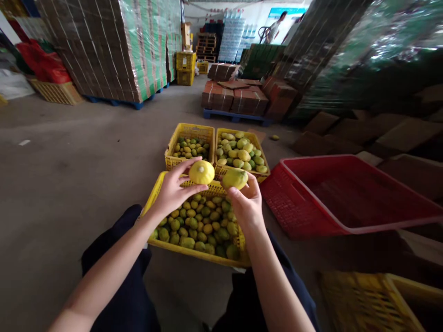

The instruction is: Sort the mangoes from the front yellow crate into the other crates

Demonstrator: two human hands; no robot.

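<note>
My left hand (176,186) is closed round a yellow lemon (202,172), its rounded end turned toward me. In my right hand (248,203) is a greener, longer lemon (235,179), gripped between thumb and fingers. Both fruits are side by side, a small gap apart, above the far part of a yellow crate (194,259) of green and yellow lemons (200,221). Beyond it stand two more yellow crates: the left one (172,150) holds smaller lemons (192,148), the right one (266,174) larger lemons (240,150). My forearms cross the near crate's sides.
A red crate (294,198) stands at the right, with cardboard boxes (321,123) behind it. Another yellow crate (367,295) is at the lower right. Flattened cartons (235,99) lie on a blue pallet (238,117). Wrapped stacks (138,50) rise beyond; a person (275,28) is far back.
</note>
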